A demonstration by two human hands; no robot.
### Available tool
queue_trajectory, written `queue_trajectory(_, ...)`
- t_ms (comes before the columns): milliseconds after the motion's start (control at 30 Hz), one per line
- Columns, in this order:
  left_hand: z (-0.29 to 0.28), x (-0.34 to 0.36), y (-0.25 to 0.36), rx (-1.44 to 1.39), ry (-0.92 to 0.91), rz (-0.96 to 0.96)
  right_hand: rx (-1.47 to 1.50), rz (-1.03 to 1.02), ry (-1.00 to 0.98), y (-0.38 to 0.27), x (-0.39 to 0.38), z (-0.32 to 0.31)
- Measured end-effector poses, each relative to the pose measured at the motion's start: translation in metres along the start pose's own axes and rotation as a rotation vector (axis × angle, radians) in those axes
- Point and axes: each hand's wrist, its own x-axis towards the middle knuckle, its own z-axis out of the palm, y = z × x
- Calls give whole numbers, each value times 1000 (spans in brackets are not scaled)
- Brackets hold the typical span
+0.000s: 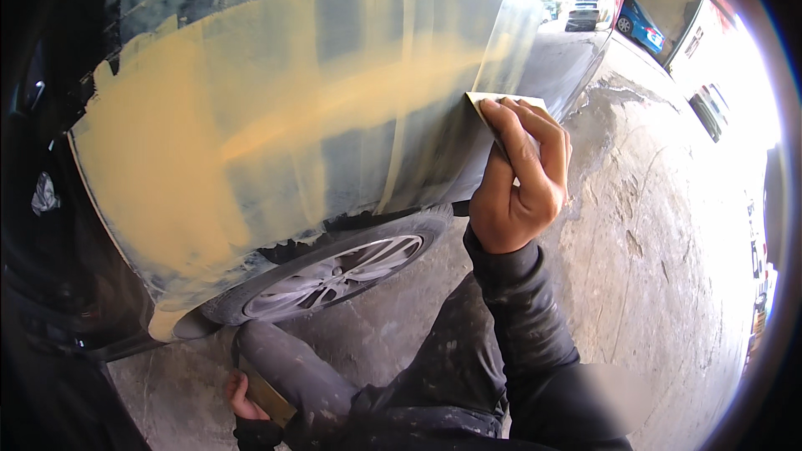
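Note:
My right hand (526, 171) grips a thin flat putty spreader (506, 98), its fingers pressed on the back. The spreader's edge lies against the car's side panel (351, 117), at the right end of the yellow filler. This filler (167, 150) covers much of the panel in broad streaks over grey, sanded-looking paint. Low at the left, beside my knee, my left hand (242, 398) is closed around one end of a flat yellowish-brown plate (272, 402). What lies on that plate, if anything, I cannot make out.
Beneath the panel sits a dusty wheel (330, 280) with silver spokes. My bent legs (309, 367) are close to it. Rough concrete floor (643, 284) stretches to the right. A blue car (640, 25) and another vehicle (583, 12) stand farther off. The open door gap is dark at the left.

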Motion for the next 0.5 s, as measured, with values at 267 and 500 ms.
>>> queue_trajectory(267, 14, 0, 10, 61, 25, -4, -8, 17, -32, -7, -31, -3)
queue_trajectory(500, 22, 1, 10, 141, 71, -23, -28, 69, -42, -16, -55, -4)
